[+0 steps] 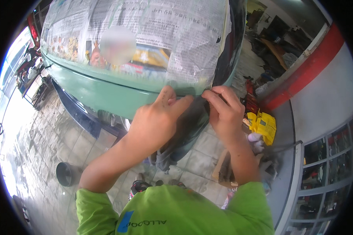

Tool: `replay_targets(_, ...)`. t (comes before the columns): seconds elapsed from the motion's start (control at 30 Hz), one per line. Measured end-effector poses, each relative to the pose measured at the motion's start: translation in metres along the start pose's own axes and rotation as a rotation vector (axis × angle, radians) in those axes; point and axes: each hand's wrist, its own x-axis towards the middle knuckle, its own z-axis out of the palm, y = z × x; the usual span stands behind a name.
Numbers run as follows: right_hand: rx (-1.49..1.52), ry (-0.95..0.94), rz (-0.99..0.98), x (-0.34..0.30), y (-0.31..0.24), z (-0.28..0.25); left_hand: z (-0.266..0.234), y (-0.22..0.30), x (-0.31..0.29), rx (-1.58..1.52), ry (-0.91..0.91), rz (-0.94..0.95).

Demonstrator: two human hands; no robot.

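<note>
A light green vehicle body panel (94, 92) curves across the upper middle, and sheets of newspaper (194, 58) cover the area above it. My left hand (157, 117) rests at the panel's upper edge with its fingers bent and closed; what they hold, if anything, is hidden. Just to the right, my right hand (225, 109) pinches at the lower right corner of the newspaper, beside a dark glossy strip (231, 43). Whatever lies between these fingertips is too small to make out. Dark cloth-like material (184, 135) hangs below, between both hands.
A dark bucket (66, 174) stands on the tiled floor at left. On the right are a yellow bag (263, 127), a cardboard box (224, 166) and a red-and-white wall (302, 78). A loaded metal rack (35, 84) stands far left.
</note>
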Motion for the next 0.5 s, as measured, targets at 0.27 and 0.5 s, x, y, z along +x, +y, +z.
replay_targets(0.27, -0.078, 0.1, -0.133, -0.011, -0.004, 0.011, 0.009, -0.007, -0.007, -0.208, 0.218, 0.004)
replay_targets(0.5, -0.096, 0.171, -0.148, -0.017, -0.017, 0.024, 0.019, -0.014, -0.01, -0.149, 0.292, -0.03)
